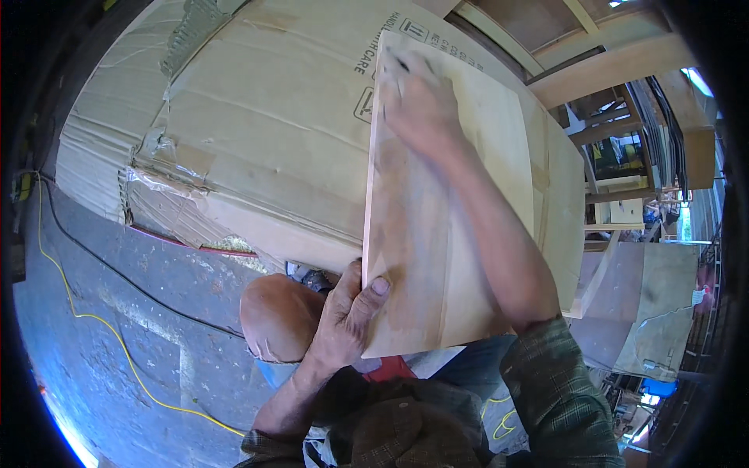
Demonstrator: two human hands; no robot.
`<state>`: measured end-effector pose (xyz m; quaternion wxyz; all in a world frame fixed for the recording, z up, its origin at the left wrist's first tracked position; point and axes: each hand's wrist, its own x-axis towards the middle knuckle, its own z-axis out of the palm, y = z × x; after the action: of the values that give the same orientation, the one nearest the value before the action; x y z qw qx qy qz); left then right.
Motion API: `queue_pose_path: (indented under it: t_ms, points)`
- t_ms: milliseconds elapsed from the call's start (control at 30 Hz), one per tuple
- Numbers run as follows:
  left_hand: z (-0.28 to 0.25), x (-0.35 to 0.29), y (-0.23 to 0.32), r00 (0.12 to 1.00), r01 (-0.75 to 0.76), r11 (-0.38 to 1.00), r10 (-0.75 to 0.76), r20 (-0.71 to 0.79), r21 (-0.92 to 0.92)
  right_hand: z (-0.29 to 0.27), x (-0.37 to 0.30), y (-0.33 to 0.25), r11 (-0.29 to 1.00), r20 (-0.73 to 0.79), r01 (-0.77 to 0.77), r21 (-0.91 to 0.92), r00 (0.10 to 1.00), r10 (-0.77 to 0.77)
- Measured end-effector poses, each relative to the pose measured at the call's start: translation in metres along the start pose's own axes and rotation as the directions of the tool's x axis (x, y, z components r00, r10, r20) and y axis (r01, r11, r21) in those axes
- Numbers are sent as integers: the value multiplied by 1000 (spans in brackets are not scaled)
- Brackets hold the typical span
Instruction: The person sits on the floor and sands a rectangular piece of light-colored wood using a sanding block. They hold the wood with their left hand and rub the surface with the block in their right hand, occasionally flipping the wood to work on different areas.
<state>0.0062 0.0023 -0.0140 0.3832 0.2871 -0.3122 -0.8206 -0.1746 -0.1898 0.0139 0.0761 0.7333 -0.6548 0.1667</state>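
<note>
A pale wooden board (433, 257) with a darker brownish patch lies across a cardboard-covered surface, its near end reaching toward my body. My left hand (349, 318) grips the board's near left edge, thumb on top and fingers wrapped around the side. At the far left corner my right hand (421, 105) presses down on the board with its arm stretched out. Its fingers are closed over something whitish with a dark spot, too blurred and covered to make out.
Flattened cardboard (257, 117), torn and taped at the left, lies beneath the board. A yellow cord (117, 335) and a black cable (148, 281) run over the grey floor. Wooden frames (612, 70) and a brownish panel (647, 296) stand to the right.
</note>
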Motion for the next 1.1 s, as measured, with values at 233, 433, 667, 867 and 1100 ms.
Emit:
queue_pose_path:
  t_ms: [233, 433, 667, 867, 1100]
  points:
    - [4, 5, 0, 999, -30, 1000, 30, 28, -3, 6, 41, 21, 997, 4, -34, -75, 999, 34]
    - [3, -1, 3, 1000, 1, 999, 0, 17, -38, -2, 21, 15, 998, -41, -55, -11, 998, 54]
    - [3, -1, 4, 997, -23, 997, 29, -76, 78, 13, 5, 23, 1000, -76, 8, 0, 997, -8]
    - [2, 2, 6, 999, -3, 987, -2, 35, 161, -17, 37, 34, 984, 88, -175, -24, 980, 177]
    - [4, 1, 6, 1000, 4, 1000, -4, 5, 27, -9, 35, 36, 995, 37, -91, -48, 995, 93]
